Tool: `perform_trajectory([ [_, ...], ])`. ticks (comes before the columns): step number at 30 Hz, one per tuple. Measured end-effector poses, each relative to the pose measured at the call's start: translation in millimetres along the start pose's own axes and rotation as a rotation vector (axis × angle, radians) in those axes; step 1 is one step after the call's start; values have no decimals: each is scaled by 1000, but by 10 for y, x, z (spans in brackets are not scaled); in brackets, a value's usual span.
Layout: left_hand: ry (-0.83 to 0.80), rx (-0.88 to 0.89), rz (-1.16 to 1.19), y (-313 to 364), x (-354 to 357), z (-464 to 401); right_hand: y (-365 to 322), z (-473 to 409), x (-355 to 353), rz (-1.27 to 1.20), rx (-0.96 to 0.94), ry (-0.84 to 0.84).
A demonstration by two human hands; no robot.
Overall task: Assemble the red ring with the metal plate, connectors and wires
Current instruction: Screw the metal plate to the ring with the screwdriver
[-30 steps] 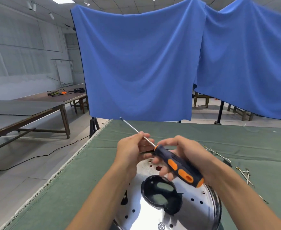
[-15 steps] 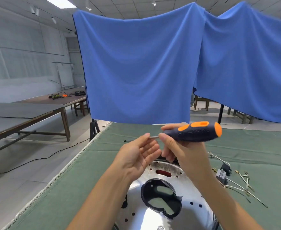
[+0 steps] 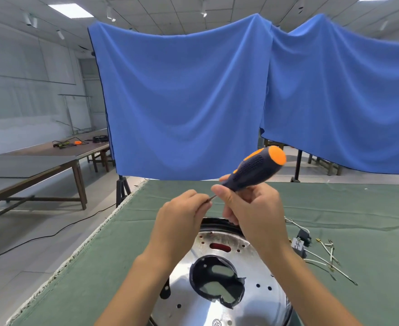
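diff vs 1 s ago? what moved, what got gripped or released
The screwdriver was flipped: its handle, low and pointing at the camera before, now points up and away in the right hand, with the shaft turned from up-left to down-left. The left hand still pinches the shaft near its tip. Nothing was let go. The metal plate, wires and connector stayed put.
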State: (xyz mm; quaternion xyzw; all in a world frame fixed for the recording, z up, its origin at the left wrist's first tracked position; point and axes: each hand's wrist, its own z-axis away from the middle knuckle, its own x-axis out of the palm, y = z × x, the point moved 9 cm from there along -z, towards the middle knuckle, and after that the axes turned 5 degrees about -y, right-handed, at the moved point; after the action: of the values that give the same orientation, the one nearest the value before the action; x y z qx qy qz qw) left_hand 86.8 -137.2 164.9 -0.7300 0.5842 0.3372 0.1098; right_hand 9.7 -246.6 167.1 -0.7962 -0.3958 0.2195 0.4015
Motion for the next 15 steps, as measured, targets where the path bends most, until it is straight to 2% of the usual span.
perform_trajectory([
  [2, 56, 48, 62, 13, -72, -12, -18, -35, 74, -63, 23, -61],
  [8, 100, 64, 198, 52, -203, -13, -209, -158, 160, 215, -48, -166],
  [11, 54, 37, 253, 39, -150, -33, -214, -167, 183, 184, -96, -165],
  [15, -1, -37, 346, -38, -71, -43, -162, -184, 194, 291, -124, -102],
])
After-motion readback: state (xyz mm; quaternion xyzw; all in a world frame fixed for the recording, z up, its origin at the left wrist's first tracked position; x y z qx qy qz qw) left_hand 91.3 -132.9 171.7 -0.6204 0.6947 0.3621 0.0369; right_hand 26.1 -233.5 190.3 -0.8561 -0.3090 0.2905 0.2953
